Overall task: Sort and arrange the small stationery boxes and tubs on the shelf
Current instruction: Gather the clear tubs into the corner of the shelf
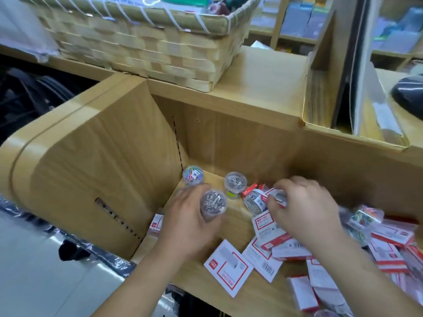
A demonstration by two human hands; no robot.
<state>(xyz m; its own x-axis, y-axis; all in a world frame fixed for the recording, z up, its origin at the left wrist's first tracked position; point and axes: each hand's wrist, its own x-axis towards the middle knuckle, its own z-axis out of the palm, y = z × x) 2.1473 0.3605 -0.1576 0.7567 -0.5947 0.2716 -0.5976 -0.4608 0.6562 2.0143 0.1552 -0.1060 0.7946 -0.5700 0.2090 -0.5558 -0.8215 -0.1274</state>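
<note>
2 hands [190,227] [304,211] hold 1 clear tub [213,204] and 1 box [278,198].

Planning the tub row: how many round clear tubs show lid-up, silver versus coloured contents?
Silver contents: 2, the standing silver tub on the shelf and the held silver tub in the left hand.
Coloured contents: 1, the coloured-clip tub.
Total: 3.

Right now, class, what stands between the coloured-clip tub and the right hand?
Head view: a clear tub of silver clips stands between the coloured-clip tub and the right hand.
</note>
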